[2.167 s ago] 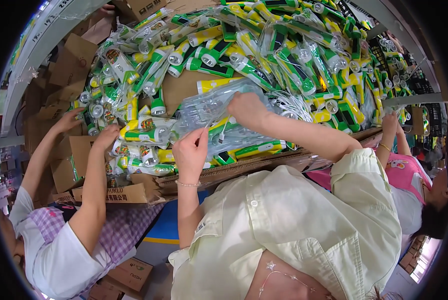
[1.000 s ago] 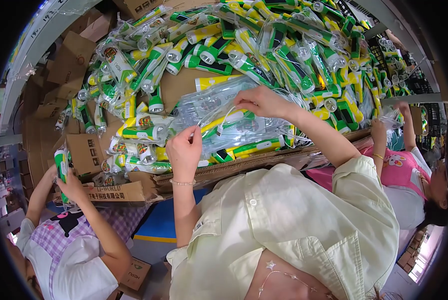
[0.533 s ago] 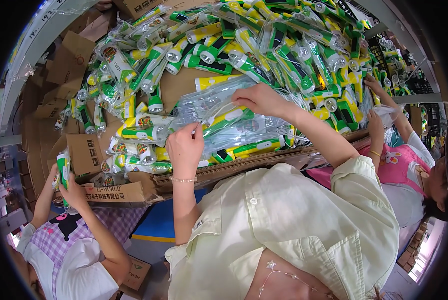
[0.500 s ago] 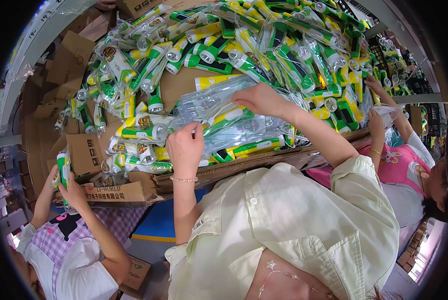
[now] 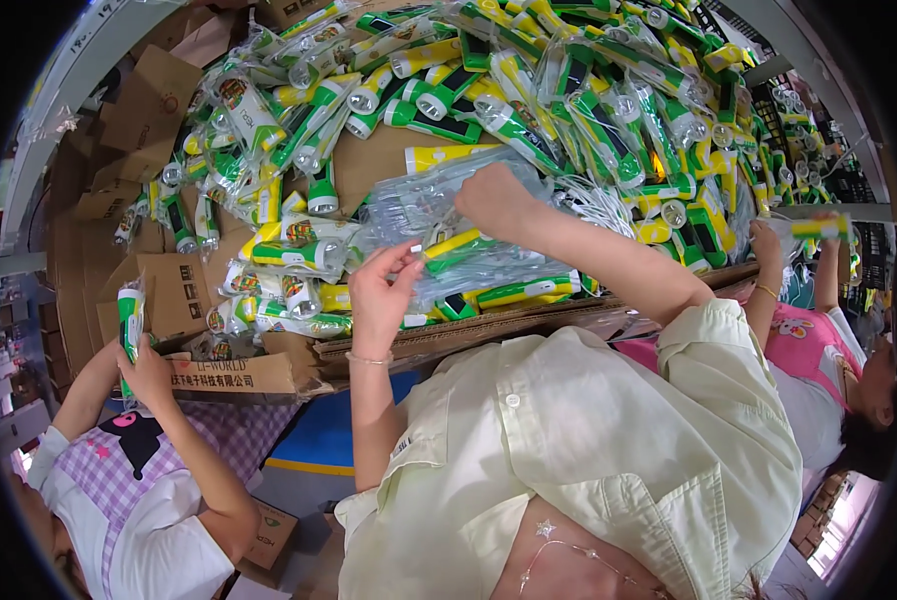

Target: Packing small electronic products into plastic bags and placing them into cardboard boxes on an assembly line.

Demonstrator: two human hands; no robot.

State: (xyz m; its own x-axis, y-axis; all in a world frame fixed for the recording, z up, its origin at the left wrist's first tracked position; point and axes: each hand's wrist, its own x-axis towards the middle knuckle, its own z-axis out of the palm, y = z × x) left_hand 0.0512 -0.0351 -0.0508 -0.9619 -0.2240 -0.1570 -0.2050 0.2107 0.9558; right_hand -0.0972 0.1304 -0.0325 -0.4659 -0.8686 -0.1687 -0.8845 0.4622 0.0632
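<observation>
My left hand (image 5: 383, 300) is closed in a pinch, with a small white piece (image 5: 415, 248) showing at its fingertips. My right hand (image 5: 498, 203) is curled just above a stack of clear plastic bags (image 5: 393, 205); its fingertips are turned away and what they hold is hidden. Between my hands a green and yellow flashlight (image 5: 458, 245) lies on the bags, partly under clear film. A bundle of thin white cords (image 5: 596, 208) lies beside my right forearm.
Many green, yellow and white flashlights, several bagged, are heaped in a large cardboard bin, whose near edge (image 5: 528, 318) runs before me. At left a co-worker's hand (image 5: 146, 375) holds a bagged flashlight (image 5: 130, 318). At right another co-worker's hand (image 5: 765, 245) is by a bagged flashlight (image 5: 818, 228).
My right hand has drawn slightly left and its fingers have curled out of sight. A white piece now shows at my left fingertips. The right co-worker has raised a bagged flashlight.
</observation>
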